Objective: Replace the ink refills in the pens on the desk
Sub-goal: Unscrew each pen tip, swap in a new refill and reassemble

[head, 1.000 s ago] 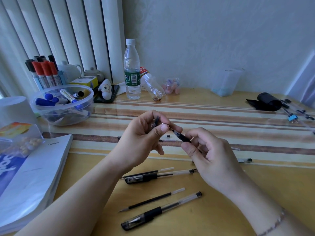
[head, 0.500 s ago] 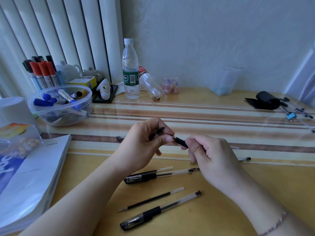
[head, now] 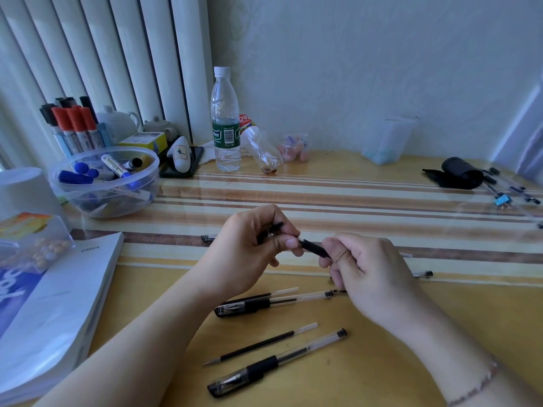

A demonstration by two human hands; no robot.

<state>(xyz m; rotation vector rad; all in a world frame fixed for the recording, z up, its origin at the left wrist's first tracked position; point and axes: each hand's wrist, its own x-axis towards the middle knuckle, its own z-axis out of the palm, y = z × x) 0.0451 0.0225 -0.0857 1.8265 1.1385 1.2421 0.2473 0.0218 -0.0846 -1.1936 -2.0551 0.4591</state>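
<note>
As we look down over the desk (head: pixel 382 362), we log these items. Left hand (head: pixel 249 254): fingers curled, thumb and forefinger pinching the tip end of a held pen (head: pixel 313 248); a small dark piece (head: pixel 271 230) sticks up from the same fist, and we cannot tell what it is. Right hand (head: pixel 370 271): fingers curled round the other end of that pen, which spans the gap between the two hands, above the desk's middle.

Near the hands, on the bare wood: one capped pen (head: pixel 273 302) with a loose refill (head: pixel 264 295) lying just beside it on its far side. Nearer still: a second refill (head: pixel 260 343), and beside it another capped pen (head: pixel 276 362), both lying slantwise.

Far left: a clear bowl (head: pixel 105 207) of markers, a holder of red-capped markers (head: pixel 76 124) behind it, a white cup (head: pixel 26 192) and a book (head: pixel 58 304) at the left edge.

Far centre: a water bottle (head: pixel 224 121) standing upright, and a second bottle (head: pixel 261 148) tipped over just right of it.

Far right: a black roll (head: pixel 458 171) with several pens (head: pixel 511 189) lying beside it.
</note>
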